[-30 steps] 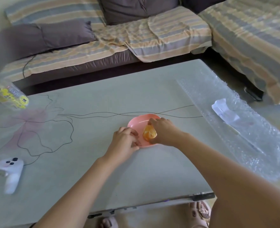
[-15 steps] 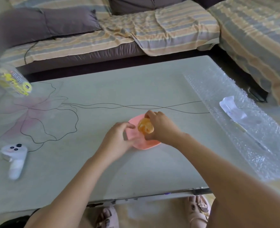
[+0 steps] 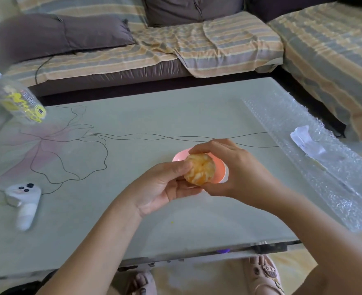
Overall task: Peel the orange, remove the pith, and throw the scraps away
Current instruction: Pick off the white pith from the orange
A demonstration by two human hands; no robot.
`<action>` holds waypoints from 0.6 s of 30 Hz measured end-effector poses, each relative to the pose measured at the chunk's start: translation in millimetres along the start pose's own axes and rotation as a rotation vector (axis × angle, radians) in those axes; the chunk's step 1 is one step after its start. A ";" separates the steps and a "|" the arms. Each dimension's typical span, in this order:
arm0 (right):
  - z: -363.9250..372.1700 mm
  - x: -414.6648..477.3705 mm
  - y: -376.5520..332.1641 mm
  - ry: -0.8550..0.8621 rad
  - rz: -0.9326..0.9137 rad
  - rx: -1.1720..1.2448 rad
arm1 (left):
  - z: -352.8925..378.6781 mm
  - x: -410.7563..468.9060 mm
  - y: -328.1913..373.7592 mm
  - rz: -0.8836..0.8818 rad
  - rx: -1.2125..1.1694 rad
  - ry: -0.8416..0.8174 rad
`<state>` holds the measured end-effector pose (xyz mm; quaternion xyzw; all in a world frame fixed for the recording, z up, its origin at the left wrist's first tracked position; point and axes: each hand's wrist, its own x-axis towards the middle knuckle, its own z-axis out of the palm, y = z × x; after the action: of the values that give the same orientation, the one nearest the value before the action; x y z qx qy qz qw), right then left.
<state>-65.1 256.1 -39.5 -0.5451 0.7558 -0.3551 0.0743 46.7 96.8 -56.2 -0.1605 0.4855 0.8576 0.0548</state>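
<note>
I hold the orange (image 3: 200,171) in both hands, lifted just above the pink dish (image 3: 221,167), which sits near the middle of the tabletop (image 3: 154,116), a little toward its right edge. My left hand (image 3: 165,186) cups the fruit from below and the near side, thumb pressed against it. My right hand (image 3: 235,173) curls over its top and far side, grasping it. The rind looks gone and pale pith streaks the segments, so I judge pith-picking is the step in hand. Holding it over the dish should let scraps drop there, not onto the tabletop. No bin is in view.
</note>
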 end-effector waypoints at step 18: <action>10.6 -24.8 -27.6 0.228 -0.180 0.098 | 22.0 -48.5 -20.0 0.187 -0.124 0.206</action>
<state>-28.8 268.8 -37.1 -0.5623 0.6893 -0.4564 -0.0178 92.5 128.9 -46.0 -0.2049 0.4475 0.8663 -0.0852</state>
